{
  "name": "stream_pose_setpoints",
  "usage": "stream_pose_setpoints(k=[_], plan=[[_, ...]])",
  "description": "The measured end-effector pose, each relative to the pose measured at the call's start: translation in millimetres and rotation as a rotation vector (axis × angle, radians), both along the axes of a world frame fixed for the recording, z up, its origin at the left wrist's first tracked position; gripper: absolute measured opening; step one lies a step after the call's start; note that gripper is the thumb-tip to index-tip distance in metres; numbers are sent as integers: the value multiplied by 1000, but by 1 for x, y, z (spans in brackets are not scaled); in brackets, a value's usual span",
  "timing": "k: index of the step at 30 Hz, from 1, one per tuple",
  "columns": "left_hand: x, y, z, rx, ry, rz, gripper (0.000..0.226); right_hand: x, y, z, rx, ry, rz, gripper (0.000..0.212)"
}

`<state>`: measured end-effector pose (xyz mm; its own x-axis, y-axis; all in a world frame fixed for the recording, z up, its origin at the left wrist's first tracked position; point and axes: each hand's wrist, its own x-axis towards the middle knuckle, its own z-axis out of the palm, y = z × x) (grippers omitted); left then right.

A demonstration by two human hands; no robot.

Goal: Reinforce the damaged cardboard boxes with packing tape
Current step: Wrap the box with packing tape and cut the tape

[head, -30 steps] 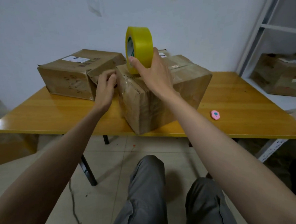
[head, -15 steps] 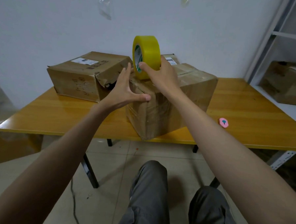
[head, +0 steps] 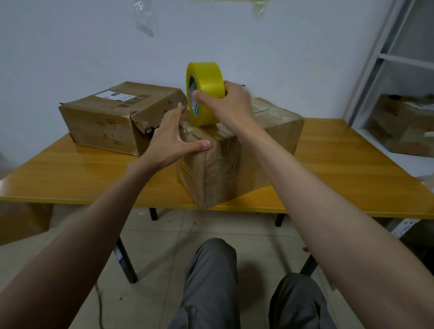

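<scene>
Right hand (head: 229,105) grips yellow tape roll (head: 205,94), fingers curled round it, roll upright on edge atop near box (head: 238,158). Left hand (head: 170,136) flat on box's top left corner, fingers straight and spread, thumb along front edge. Box on worktop (head: 336,163) near front edge. Torn box (head: 118,116) just behind left.

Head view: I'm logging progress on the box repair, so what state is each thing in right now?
Near cardboard box: closed, wrapped in tape, on the table.
Far cardboard box: torn at its near corner, untaped there.
Yellow tape roll: upright on edge on the near box.
Right hand: grips the roll.
Left hand: fingers straight, pressing the near box.
</scene>
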<state>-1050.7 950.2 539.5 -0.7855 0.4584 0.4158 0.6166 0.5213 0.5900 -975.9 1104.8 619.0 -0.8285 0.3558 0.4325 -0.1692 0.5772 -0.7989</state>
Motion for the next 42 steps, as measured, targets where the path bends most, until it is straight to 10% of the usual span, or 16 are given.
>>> stream_pose_setpoints(k=[42], plan=[[-10, -9, 21, -231, 72, -84, 120, 131, 23, -43, -485, -145, 136, 47]])
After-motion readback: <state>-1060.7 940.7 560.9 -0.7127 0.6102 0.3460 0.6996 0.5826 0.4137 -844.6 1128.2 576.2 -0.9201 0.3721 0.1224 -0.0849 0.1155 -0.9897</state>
